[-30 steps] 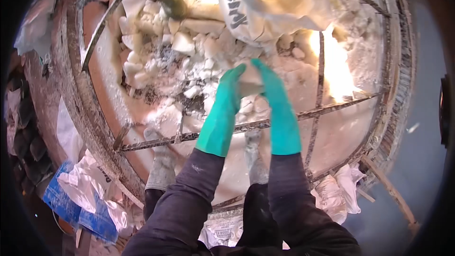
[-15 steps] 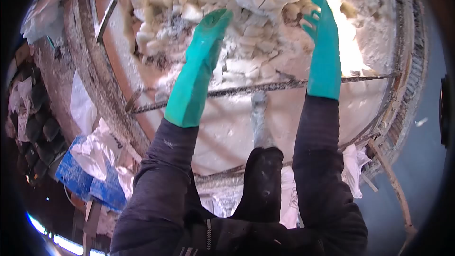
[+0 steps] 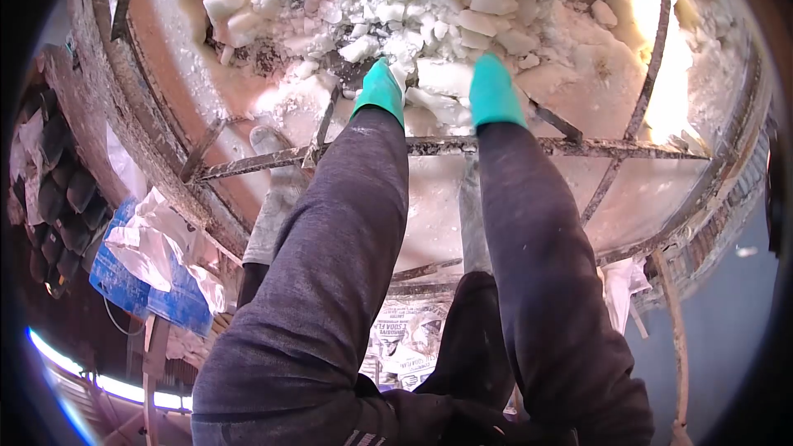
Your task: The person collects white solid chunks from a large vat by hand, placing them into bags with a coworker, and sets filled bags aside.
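My left hand (image 3: pixel 382 92), in a green glove, reaches down over the metal bar to the heap of white chunks (image 3: pixel 401 12). To its right, my right hand (image 3: pixel 496 92), gloved alike, is at the same heap. A flat white chunk (image 3: pixel 444 78) lies between the two hands. Only the glove cuffs and backs show; the fingers of both hands are hidden behind them, so whether they hold anything cannot be made out.
A crusted metal bar (image 3: pixel 438 147) crosses below my forearms. The round rim (image 3: pixel 157 128) curves around on the left. Grey boots stand on the pale surface. Blue bags (image 3: pixel 124 268) and white bags lie at lower left. Bright light falls at upper right.
My hands, first around a white piece, then spread apart, are now lowered close together at the heap. The view has shifted, and the printed white sack has mostly left the top of the picture.
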Available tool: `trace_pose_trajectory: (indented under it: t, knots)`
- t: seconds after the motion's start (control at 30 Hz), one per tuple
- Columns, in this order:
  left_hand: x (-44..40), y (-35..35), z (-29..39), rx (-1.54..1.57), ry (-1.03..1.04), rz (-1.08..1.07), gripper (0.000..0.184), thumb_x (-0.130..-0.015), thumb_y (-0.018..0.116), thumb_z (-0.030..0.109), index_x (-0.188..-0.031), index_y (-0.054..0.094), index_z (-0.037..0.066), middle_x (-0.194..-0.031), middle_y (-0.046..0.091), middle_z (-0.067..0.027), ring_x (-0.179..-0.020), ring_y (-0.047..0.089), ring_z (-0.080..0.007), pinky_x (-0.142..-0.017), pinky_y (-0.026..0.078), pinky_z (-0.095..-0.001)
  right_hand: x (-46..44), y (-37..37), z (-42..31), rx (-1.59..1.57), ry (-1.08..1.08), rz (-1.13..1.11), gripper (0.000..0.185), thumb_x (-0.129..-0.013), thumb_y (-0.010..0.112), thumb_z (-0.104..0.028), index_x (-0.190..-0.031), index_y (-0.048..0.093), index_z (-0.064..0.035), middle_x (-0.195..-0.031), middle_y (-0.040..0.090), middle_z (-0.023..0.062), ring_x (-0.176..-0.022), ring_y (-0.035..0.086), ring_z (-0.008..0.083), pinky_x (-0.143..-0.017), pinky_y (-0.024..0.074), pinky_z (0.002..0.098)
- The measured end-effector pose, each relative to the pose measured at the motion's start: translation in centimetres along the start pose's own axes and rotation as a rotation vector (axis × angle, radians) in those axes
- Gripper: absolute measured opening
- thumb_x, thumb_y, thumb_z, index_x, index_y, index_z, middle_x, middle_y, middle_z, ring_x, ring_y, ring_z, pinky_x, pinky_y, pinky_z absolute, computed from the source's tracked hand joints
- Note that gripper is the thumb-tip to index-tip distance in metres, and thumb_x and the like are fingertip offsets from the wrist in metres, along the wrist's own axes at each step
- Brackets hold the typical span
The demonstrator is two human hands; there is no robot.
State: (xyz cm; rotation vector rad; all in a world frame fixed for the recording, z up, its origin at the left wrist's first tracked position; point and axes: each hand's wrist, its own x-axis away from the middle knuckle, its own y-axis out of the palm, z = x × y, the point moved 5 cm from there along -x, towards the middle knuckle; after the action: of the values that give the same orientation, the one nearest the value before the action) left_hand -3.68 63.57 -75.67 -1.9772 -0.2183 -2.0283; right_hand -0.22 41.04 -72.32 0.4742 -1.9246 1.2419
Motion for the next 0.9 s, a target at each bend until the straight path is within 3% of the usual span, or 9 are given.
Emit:
trace_pose_trajectory:
  t: [0.17,0.3,0.37,0.43,0.47,0.57,0.6,0.7,0.9]
  knots:
    - [-2.4,-0.5,-2.6,0.013,-0.110,0.079,0.051,-0.097,0.040,0.048,-0.128,0.057,0.011,-0.123,0.060,-0.0096,-0.111,0.055,-0.0279,-0.088,0.043,-0.0494,-4.0,1.8,-3.2,-0.295,0.153,-0.110,0.061,-0.078,0.056,-0.065,-0.109,0.064,-0.0139,-0.107,0.063,0.0128,-0.104,0.059,0.0269,-0.086,0.0462,0.0453]
    - [-5.5,2.5,-4.4,0.009,-0.110,0.144,0.051,-0.099,0.037,0.048,-0.128,0.058,0.012,-0.123,0.061,-0.0091,-0.111,0.056,-0.0277,-0.084,0.046,-0.0481,-2.1,-3.3,-3.0,-0.383,0.343,-0.591,0.069,-0.077,0.053,-0.071,-0.122,0.062,-0.0196,-0.109,0.059,0.0056,-0.099,0.054,0.0216,-0.086,0.0440,0.0423]
    - [-3.6,4.9,-1.8,0.029,0.008,-0.148,0.057,-0.096,0.041,0.051,-0.135,0.046,0.010,-0.127,0.054,-0.0117,-0.107,0.056,-0.0334,-0.081,0.047,-0.0561,-1.3,-4.6,-2.1,-0.321,0.262,-0.665,0.071,-0.076,0.053,-0.072,-0.127,0.060,-0.0233,-0.107,0.058,0.0023,-0.093,0.052,0.0195,-0.085,0.0428,0.0405]
    - [6.1,4.1,0.8,0.031,0.291,-0.388,0.064,-0.094,0.045,0.053,-0.136,0.042,0.005,-0.123,0.052,-0.0148,-0.102,0.057,-0.0361,-0.076,0.050,-0.0596,-0.5,-3.0,-1.6,-0.437,0.237,-0.672,0.070,-0.077,0.054,-0.071,-0.130,0.058,-0.0252,-0.108,0.058,0.0029,-0.091,0.051,0.0186,-0.084,0.0432,0.0390]
    - [5.4,3.9,0.5,0.013,0.242,-0.431,0.072,-0.091,0.046,0.057,-0.136,0.040,0.001,-0.125,0.051,-0.0181,-0.104,0.057,-0.0378,-0.079,0.050,-0.0605,-1.2,-3.4,-0.9,-0.485,0.218,-0.648,0.070,-0.077,0.054,-0.071,-0.131,0.057,-0.0262,-0.109,0.059,0.0032,-0.090,0.051,0.0181,-0.083,0.0434,0.0382]
    - [2.1,2.8,-1.4,-0.031,-0.416,-0.126,0.078,-0.086,0.047,0.067,-0.137,0.042,0.008,-0.130,0.050,-0.0208,-0.112,0.054,-0.0416,-0.085,0.048,-0.0583,-3.3,1.2,1.5,-0.350,-0.050,-0.508,0.055,-0.089,0.050,-0.056,-0.133,0.055,-0.0232,-0.125,0.060,0.0041,-0.106,0.057,0.0206,-0.091,0.0448,0.0368]
    - [1.7,3.4,-1.7,0.054,-0.394,-0.055,0.076,-0.087,0.048,0.066,-0.137,0.043,0.009,-0.129,0.051,-0.0193,-0.112,0.054,-0.0407,-0.086,0.048,-0.0571,-2.4,-0.1,0.4,0.019,0.147,-0.414,0.051,-0.091,0.049,-0.051,-0.132,0.056,-0.0219,-0.126,0.061,0.0055,-0.111,0.057,0.0216,-0.092,0.0451,0.0376]
    - [0.8,5.0,-2.6,0.281,-0.305,0.109,0.072,-0.088,0.048,0.064,-0.136,0.045,0.011,-0.126,0.054,-0.0160,-0.111,0.055,-0.0385,-0.088,0.047,-0.0541,-1.9,-1.5,0.9,0.127,0.249,-0.230,0.044,-0.089,0.054,-0.040,-0.120,0.064,-0.0104,-0.125,0.061,0.0154,-0.118,0.056,0.0276,-0.100,0.0423,0.0419]
    - [0.5,5.0,-5.3,0.294,-0.167,0.148,0.070,-0.089,0.047,0.063,-0.136,0.045,0.011,-0.126,0.054,-0.0145,-0.112,0.054,-0.0359,-0.091,0.045,-0.0505,-5.1,0.5,5.1,0.239,-0.013,-0.295,0.038,-0.089,0.050,-0.040,-0.115,0.066,-0.0175,-0.119,0.064,0.0111,-0.108,0.060,0.0279,-0.095,0.0449,0.0401]
